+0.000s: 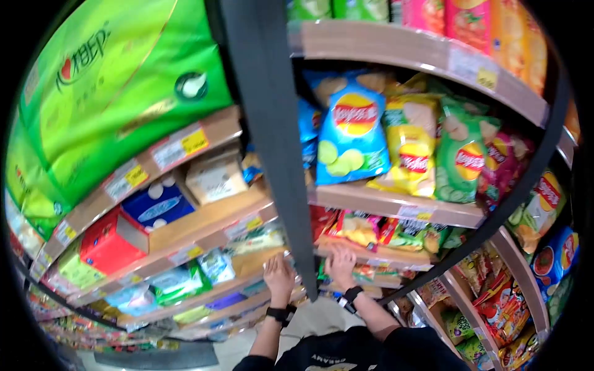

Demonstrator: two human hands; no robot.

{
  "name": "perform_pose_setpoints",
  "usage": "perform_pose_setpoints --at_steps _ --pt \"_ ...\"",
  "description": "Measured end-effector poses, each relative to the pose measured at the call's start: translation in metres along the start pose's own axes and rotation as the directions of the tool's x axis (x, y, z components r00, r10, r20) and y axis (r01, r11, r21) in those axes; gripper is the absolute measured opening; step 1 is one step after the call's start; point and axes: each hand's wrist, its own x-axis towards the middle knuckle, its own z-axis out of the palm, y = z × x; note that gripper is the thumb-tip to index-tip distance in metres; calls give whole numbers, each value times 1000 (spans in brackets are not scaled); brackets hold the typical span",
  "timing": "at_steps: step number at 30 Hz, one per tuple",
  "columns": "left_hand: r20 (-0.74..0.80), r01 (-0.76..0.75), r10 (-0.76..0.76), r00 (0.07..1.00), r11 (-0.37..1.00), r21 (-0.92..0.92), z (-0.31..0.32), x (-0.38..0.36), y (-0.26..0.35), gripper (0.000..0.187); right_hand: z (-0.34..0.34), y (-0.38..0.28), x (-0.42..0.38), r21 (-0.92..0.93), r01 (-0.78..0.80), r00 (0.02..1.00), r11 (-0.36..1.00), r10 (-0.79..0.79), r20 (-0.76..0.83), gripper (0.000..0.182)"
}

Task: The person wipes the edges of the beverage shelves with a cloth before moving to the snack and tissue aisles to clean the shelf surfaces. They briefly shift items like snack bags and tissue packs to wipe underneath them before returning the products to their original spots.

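My left hand (279,276) reaches up beside the dark upright post (269,123), nearest the lower left shelf with packs in clear and green wrapping (216,266). Its fingers are apart and hold nothing I can see. To the right of the post, my right hand (341,267) is at the front edge of a lower shelf (383,255), just below small colourful snack bags (354,229). The fingers of that hand are stretched out, with nothing visible in them. Whether either hand touches a shelf is hard to tell. Both wrists wear black bands.
Blue (352,139), yellow (411,148) and green (461,157) chip bags fill the right shelf. Large green packs (136,105) lie at the upper left, above a red box (114,241) and a blue box (159,205). A curved black bar (495,216) crosses the right side.
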Motion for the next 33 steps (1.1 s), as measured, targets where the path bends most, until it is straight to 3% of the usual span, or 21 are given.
perform_pose_setpoints --at_steps 1,4,12,14,16,19,26,33 --pt "-106 -35 30 994 998 -52 3 4 6 21 -2 0 0 10 1 1000 1000 -1 24 50" --pt "-142 -37 30 989 998 -46 11 5 12 17 -8 -3 4 34 26 1000 999 -25 -10 48" --pt "-131 67 -56 990 994 81 14 3 22 18 -30 -10 16 93 11 998 996 -17 63 56" --pt "-41 130 -129 991 991 17 1 3 23 17 -34 -10 17 118 41 995 992 -51 86 61" --pt "-169 56 -53 984 998 14 6 -2 10 17 -37 -10 17 114 43 992 993 -56 110 62" --pt "-185 134 -143 972 989 -60 -6 -6 -2 19 -29 -7 16 55 108 994 993 -110 24 58" --pt "-258 221 -221 941 975 -28 -35 -23 -38 17 -35 -6 13 36 101 992 994 -103 70 57" --pt "-376 156 -144 916 988 2 -54 -29 -55 14 -25 -18 24 42 47 998 998 -49 38 54"
